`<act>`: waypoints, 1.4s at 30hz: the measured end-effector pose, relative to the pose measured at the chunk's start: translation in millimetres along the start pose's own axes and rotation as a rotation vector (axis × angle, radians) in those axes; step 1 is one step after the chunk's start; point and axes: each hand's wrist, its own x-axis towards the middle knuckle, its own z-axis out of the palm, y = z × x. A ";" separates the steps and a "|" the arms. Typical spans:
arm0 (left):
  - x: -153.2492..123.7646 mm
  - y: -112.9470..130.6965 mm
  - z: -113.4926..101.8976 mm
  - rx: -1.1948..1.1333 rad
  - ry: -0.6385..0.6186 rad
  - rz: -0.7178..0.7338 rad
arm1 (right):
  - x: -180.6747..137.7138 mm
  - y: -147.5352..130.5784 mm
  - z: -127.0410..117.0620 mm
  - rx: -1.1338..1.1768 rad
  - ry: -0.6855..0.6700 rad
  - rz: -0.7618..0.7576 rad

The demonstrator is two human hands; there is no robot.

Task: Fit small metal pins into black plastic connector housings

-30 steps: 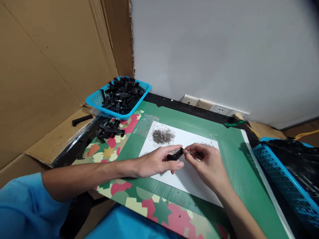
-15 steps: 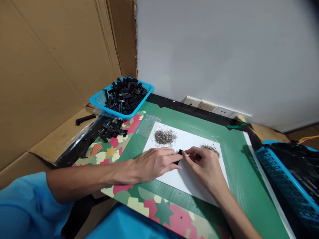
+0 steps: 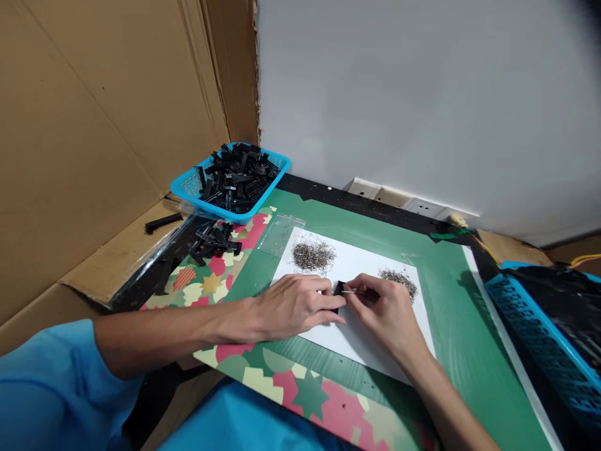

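Note:
My left hand [image 3: 293, 305] rests on the white sheet [image 3: 357, 335] with its fingers closed round a small black plastic part [image 3: 337, 289]. My right hand [image 3: 385, 313] is beside it, pinching a thin metal pin [image 3: 350, 292] whose tip touches the black part. Two heaps of small metal pieces lie on the sheet: one [image 3: 313, 255] behind my left hand, another [image 3: 398, 279] behind my right hand.
A blue basket [image 3: 231, 181] full of black plastic parts stands at the back left, with several loose black parts [image 3: 212, 242] in front of it. A second blue basket [image 3: 544, 351] with a black bag is at the right. Cardboard walls stand on the left.
Both hands have lowered onto the white sheet and my left hand has turned the black part, so less of it shows. The pin stays at the part's end.

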 end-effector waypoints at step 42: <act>1.9 -0.8 -1.1 -0.174 0.007 -0.066 | -0.8 17.0 -30.9 -0.276 0.145 -0.295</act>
